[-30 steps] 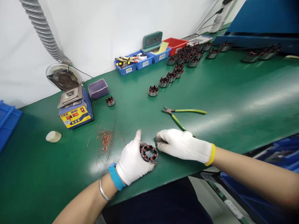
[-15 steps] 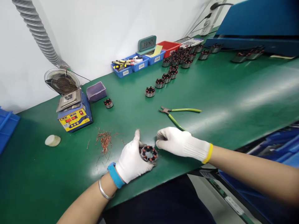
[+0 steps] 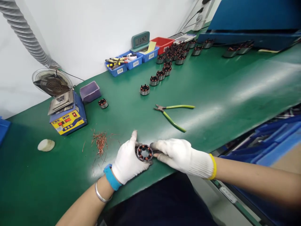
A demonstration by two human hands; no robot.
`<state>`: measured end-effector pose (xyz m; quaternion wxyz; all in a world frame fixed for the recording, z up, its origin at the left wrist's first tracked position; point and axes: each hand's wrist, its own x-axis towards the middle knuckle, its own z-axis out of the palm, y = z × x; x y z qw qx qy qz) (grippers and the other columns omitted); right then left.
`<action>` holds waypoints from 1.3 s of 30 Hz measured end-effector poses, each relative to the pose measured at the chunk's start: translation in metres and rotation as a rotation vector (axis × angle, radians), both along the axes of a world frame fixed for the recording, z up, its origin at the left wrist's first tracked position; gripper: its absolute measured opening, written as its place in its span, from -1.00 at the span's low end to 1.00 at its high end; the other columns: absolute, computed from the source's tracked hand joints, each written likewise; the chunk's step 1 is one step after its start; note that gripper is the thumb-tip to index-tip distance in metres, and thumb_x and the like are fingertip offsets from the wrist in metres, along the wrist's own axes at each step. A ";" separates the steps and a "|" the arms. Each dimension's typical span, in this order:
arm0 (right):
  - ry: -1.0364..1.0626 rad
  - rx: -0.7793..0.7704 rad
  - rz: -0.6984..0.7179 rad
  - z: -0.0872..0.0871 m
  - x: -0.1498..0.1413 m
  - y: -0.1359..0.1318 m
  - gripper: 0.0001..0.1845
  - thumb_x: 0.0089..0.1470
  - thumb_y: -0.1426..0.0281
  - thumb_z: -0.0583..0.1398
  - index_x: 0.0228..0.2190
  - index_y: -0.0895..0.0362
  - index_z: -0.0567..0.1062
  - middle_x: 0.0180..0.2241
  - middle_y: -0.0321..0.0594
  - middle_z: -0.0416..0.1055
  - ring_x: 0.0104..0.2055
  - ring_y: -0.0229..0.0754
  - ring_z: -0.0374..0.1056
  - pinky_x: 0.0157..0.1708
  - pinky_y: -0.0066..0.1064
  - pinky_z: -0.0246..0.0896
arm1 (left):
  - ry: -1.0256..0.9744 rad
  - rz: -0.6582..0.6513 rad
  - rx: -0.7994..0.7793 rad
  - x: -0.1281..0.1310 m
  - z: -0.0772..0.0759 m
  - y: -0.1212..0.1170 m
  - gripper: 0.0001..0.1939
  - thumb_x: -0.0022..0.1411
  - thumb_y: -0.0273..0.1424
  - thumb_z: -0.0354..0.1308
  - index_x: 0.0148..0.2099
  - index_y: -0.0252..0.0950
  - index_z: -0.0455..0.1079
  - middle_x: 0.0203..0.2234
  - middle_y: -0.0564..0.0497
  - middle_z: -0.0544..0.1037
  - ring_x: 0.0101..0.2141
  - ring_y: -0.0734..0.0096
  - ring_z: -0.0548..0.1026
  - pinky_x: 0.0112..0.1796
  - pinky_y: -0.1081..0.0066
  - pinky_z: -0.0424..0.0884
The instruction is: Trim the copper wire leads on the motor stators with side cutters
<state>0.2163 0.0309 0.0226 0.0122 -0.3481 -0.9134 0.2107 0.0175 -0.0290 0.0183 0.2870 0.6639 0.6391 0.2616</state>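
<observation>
A motor stator [image 3: 140, 158], a metal ring with copper windings and black insulators, is held just above the front part of the green bench. My left hand [image 3: 128, 161], in a white glove, wraps round its left side with the thumb pointing up. From the right, my gloved right hand [image 3: 176, 153] closes its thumb and fingertips on the ring's edge; whether a wire end is also between them is hidden. Beyond the right hand lie diagonal cutters [image 3: 174, 119] with green handles, jaws to the left. A pile of copper wire scraps [image 3: 100, 142] lies left of the stator.
A solder pot [image 3: 68, 121] with a purple box [image 3: 90, 91] beside it stands at the left. One stator [image 3: 102, 103] sits near the box, and several more [image 3: 174, 53] trail toward the back. Blue bins [image 3: 117, 70], a red bin [image 3: 162, 44] and a clock [image 3: 140, 40] line the wall.
My right hand has moved in from apart to touch the stator's right side. My left hand keeps its hold. The whole view has shifted slightly.
</observation>
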 end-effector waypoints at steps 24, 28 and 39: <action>0.196 -0.797 -0.199 0.035 0.003 0.016 -0.86 0.05 0.30 0.08 -0.41 0.11 0.37 -0.52 -0.33 0.41 -0.58 -0.31 0.27 -0.57 -0.50 0.13 | 0.028 -0.164 0.338 0.016 -0.006 -0.004 -0.85 0.04 -0.59 0.07 -0.35 -0.24 0.26 -0.40 0.00 0.42 -0.34 0.35 0.38 -0.29 0.32 0.34; 0.090 -0.728 -0.239 0.039 0.010 0.020 -0.86 0.04 0.31 0.07 -0.46 0.08 0.38 -0.54 -0.35 0.42 -0.59 -0.29 0.31 -0.55 -0.47 0.15 | 0.024 -0.164 0.340 0.016 -0.005 -0.005 -0.85 0.06 -0.61 0.05 -0.36 -0.24 0.25 -0.42 0.01 0.42 -0.36 0.36 0.37 -0.30 0.33 0.33; -0.054 -0.670 -0.031 0.061 -0.010 0.042 -0.73 -0.11 0.16 0.22 -0.39 0.05 0.56 -0.44 -0.24 0.53 -0.40 -0.12 0.46 -0.47 -0.39 0.26 | 0.044 -0.157 0.316 0.018 -0.001 -0.004 -0.88 0.09 -0.56 0.02 -0.39 -0.24 0.21 -0.44 0.02 0.36 -0.39 0.37 0.32 -0.35 0.36 0.29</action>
